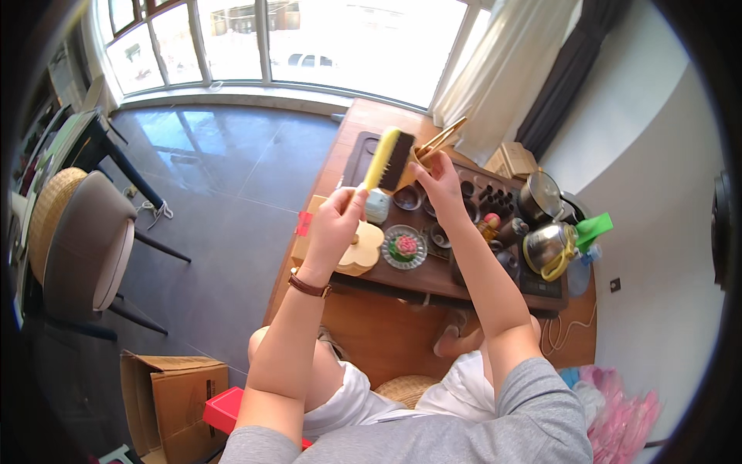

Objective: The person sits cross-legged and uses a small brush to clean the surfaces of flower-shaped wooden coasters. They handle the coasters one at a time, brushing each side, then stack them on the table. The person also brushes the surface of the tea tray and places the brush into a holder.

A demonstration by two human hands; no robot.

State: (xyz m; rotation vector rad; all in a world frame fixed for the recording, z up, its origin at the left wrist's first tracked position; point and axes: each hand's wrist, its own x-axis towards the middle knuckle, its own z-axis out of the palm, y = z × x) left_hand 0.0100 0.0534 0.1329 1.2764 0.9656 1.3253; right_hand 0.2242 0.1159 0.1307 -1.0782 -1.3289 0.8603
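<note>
My left hand grips the handle of a yellow brush with dark bristles, held up above the tea table. My right hand is closed around a tan tea-tool holder, which looks wooden. Slim wooden tools, perhaps tongs, stick out of its top. The bristles are close to the holder and partly cover it; whether they touch I cannot tell. Below my hands lie a dark tea tray, a flower-shaped wooden lid, a glass dish with a pink flower ornament, and a pale blue container.
Dark cups, a steel kettle with a yellow handle and a steel pot stand on the table. A grey chair is at the left. An open cardboard box and a red box sit lower left; pink plastic bags lie lower right.
</note>
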